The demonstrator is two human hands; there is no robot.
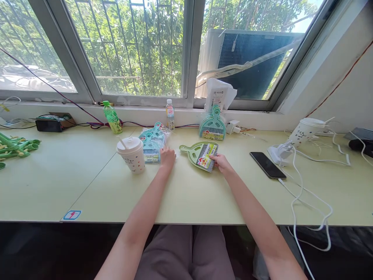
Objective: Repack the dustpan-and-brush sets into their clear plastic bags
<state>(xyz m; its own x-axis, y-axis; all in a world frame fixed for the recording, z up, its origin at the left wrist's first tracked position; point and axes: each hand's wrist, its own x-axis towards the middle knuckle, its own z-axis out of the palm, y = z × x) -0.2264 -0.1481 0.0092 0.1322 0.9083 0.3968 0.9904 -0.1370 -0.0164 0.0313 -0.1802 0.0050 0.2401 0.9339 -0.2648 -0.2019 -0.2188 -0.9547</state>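
Observation:
On the table before me lies a light green mini dustpan and brush set (194,152), its handle to the left and a printed label on the brush. My right hand (223,162) pinches its right edge with the fingers closed. Closed like a fist, my left hand (167,156) rests at the right side of a teal dustpan and brush set (151,142) in clear plastic. Whatever its fingers hold is hidden. Farther back, another teal dustpan and brush set (212,126) stands upright against a white tissue pack (220,93).
A white paper cup (132,155) with a straw stands left of my left hand. Behind are a green bottle (112,117) and a clear bottle (170,114). Rightward lie a black phone (268,165), white cables (314,196), a power strip (281,154) and a tilted cup (304,132).

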